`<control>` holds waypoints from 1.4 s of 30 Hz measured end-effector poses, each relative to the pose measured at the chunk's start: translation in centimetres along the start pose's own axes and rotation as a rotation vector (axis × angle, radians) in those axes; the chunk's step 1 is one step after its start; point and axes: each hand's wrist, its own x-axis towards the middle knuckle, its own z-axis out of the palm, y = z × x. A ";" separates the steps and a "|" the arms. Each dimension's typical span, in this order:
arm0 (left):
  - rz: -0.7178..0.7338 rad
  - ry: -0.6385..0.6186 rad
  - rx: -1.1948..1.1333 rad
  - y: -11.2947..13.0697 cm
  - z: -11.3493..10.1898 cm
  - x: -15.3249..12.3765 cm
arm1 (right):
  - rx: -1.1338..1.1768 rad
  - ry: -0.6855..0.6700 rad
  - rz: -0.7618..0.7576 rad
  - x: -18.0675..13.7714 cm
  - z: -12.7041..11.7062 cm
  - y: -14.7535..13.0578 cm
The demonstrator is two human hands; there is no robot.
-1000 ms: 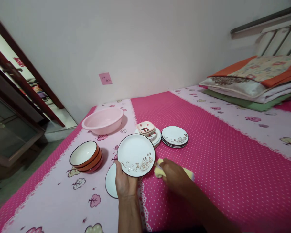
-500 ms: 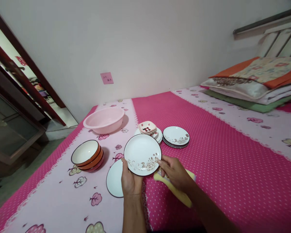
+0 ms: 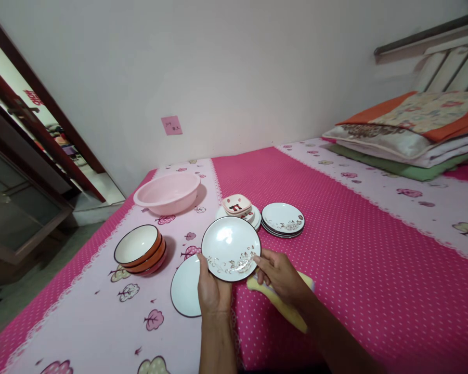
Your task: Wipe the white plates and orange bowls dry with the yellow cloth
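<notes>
A white plate [image 3: 229,244] with a dark rim and a gold flower pattern is held up over the bed by both hands. My left hand [image 3: 212,292] grips its near edge from below. My right hand [image 3: 280,275] pinches the plate's right edge with thumb and fingers. A yellow cloth [image 3: 281,306] lies on the bedspread under my right hand and forearm. Another white plate [image 3: 184,291] lies flat on the bed beside my left hand.
Stacked orange bowls [image 3: 139,250] sit at the left, a pink basin [image 3: 167,191] behind them. A small square dish [image 3: 236,204] tops a plate stack, beside another stack of plates [image 3: 283,218]. Folded bedding [image 3: 409,132] lies at the far right.
My right hand left the yellow cloth on the bed and came up to grip the plate's right edge. The plate shifted slightly right and now tilts flatter.
</notes>
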 end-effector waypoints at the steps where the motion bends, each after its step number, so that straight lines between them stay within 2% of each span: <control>1: -0.002 0.001 0.001 0.0 0.1 0.0 | 0.007 0.004 0.000 0.1 0.0 0.1; 5: -0.045 -0.014 -0.003 0.0 0.9 -0.5 | 0.037 0.067 -0.012 0.5 -0.4 0.5; 10: -0.126 -0.187 0.050 -0.2 1.7 -1.4 | 0.080 0.229 -0.065 1.1 -1.9 0.5; 14: -0.116 -0.301 0.203 0.0 1.4 -1.5 | 0.113 0.385 -0.101 1.6 -4.4 0.9; 20: -0.163 -0.333 0.246 0.1 0.4 -0.8 | 0.156 0.628 -0.103 2.5 -9.3 1.7; 24: -0.201 -0.342 0.250 -0.6 -0.2 -0.3 | 0.180 0.723 -0.104 3.1 -11.4 2.5; 29: -0.216 -0.300 0.263 -0.9 -0.4 0.1 | 0.211 0.750 -0.094 4.1 -12.1 3.8; 35: -0.186 -0.268 0.386 -0.9 0.0 -0.4 | 0.245 0.725 -0.065 5.3 -12.1 4.7; 42: -0.191 -0.254 0.404 -0.9 0.0 -0.5 | 0.292 0.698 -0.050 6.4 -12.4 5.5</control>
